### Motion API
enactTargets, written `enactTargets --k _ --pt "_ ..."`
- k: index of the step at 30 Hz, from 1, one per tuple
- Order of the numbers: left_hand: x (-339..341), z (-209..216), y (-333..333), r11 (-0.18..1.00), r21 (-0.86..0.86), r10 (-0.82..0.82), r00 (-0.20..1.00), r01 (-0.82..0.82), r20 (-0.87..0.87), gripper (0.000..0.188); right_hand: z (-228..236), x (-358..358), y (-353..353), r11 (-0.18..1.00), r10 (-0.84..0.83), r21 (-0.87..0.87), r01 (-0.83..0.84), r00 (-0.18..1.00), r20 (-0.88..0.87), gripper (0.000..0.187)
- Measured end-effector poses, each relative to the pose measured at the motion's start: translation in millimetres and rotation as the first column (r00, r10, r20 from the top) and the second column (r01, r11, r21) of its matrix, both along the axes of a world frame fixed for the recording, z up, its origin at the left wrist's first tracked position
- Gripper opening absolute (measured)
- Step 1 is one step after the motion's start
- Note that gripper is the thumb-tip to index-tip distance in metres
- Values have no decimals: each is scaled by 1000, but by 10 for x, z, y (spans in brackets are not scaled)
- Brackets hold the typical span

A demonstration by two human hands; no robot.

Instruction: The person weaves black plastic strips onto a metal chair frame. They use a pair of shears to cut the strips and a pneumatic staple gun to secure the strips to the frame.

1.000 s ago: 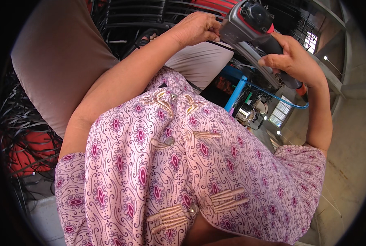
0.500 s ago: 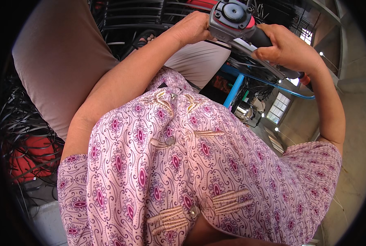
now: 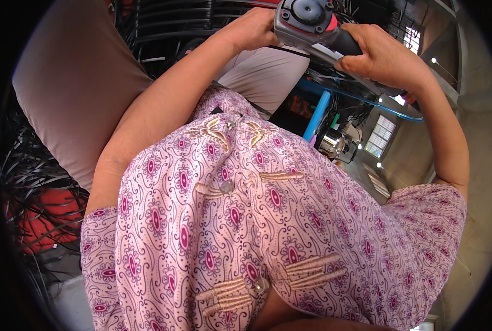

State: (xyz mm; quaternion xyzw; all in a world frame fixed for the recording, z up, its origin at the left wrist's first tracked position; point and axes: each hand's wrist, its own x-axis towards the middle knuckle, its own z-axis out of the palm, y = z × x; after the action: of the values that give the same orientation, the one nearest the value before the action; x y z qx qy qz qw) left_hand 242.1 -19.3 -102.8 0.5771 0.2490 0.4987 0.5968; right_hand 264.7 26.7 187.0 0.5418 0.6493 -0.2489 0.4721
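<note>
At the top of the view is a grey and black air stapler with a round black cap and a red ring. Its black handle is gripped by my right hand, fingers wrapped round and thumb along the side. My left hand is closed right beside the stapler's head, at its left. The fingertips are partly hidden by the tool, and what they pinch cannot be made out. Behind both hands stands a black frame of curved bars and strips. The stapler's lower end is out of sight.
A blue hose curves below my right wrist. Near it are a blue bar and a shiny metal vessel. Loose black strips pile up at the left over a red object. My bent leg rises at the left.
The stapler and both hands have shifted slightly up and to the left in the view. My grip on the stapler's handle stays the same.
</note>
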Motion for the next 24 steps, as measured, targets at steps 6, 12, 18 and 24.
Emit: enactTargets --k 6,12,18,24 --pt "-254 79 37 981 -133 -150 988 143 -46 29 314 112 -242 806 -506 215 552 830 -233 31" --pt "-395 59 40 969 -207 -155 986 137 -69 28 441 780 -592 385 -630 297 874 484 -608 24" --pt "-384 138 95 941 -293 -183 983 171 -13 34 376 1393 -1088 92 -526 280 955 286 -801 27" --pt "-851 -18 50 944 323 181 927 -70 -327 24 -354 1654 -1509 -189 -556 156 970 26 -831 27"
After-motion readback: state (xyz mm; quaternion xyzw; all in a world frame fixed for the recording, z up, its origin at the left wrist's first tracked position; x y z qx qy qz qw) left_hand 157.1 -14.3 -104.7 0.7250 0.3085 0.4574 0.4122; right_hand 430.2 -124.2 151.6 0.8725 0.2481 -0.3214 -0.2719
